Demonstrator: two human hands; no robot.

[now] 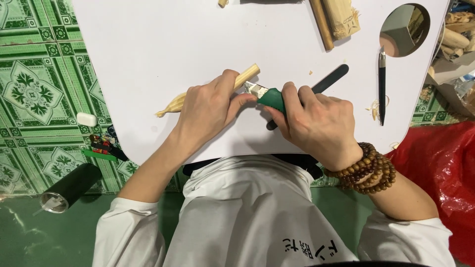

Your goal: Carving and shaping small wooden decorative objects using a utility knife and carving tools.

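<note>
Head view: left hand (210, 106) clamped around a pale slender wooden stick (246, 77) over the white lap board (148, 44). Right hand (316, 123) fingers closed on a green-handled carving knife (271, 98), blade at the stick. Stick looks light, stiff, probably splintery; best gripped mid-length, clear of the blade.

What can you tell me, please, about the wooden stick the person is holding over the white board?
The wooden stick is pale, light-coloured wood, slim and roughly round. It lies slanted above the white board, its squarely cut end pointing up and right. Its lower-left end is whittled into a ridged, tapering point. The left hand wraps around its middle, hiding that part. The right hand holds a green-handled knife just beside it; blade contact cannot be told.
</note>
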